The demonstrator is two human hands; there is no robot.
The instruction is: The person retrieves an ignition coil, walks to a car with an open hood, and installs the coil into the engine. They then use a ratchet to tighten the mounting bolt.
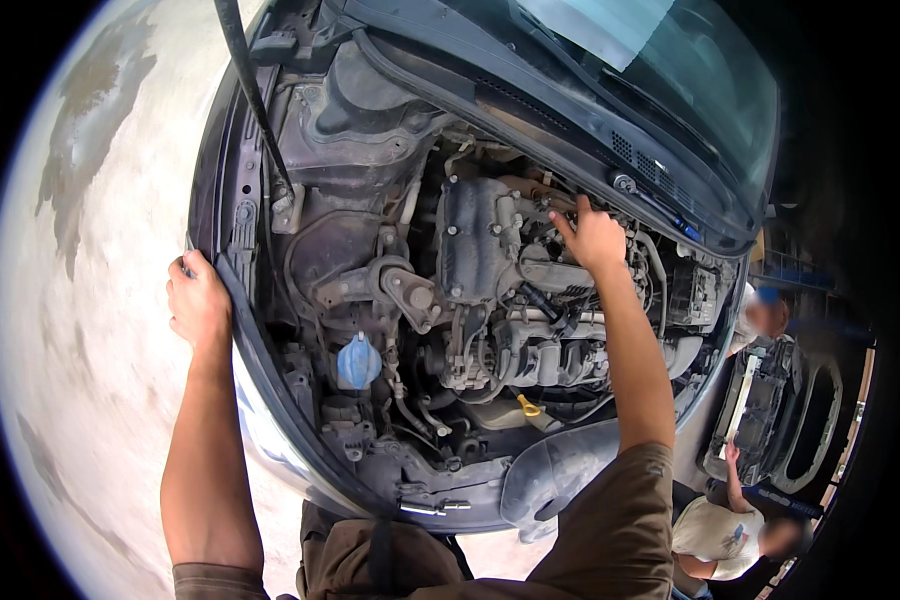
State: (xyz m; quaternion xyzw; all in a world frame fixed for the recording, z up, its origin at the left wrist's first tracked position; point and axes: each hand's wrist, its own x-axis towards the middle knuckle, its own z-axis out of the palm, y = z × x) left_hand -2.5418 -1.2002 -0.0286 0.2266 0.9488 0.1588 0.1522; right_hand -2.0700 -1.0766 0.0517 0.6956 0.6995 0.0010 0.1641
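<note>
I lean over the open engine bay (470, 300) of a dark car. My left hand (198, 302) grips the edge of the car's fender (232, 300) at the left side of the bay. My right hand (592, 238) reaches deep into the bay, with its fingers down among hoses and parts near the back of the engine (475, 245), just below the cowl. What the fingers touch there is hidden. A blue filler cap (358, 362) and a yellow dipstick handle (528, 406) sit nearer to me.
A thin prop rod (255, 100) rises from the bay's left corner. The windscreen (670, 70) with its wipers lies beyond. Pale concrete floor (90, 300) spreads to the left. At the right, another person (725, 530) crouches by a detached car part (770, 400).
</note>
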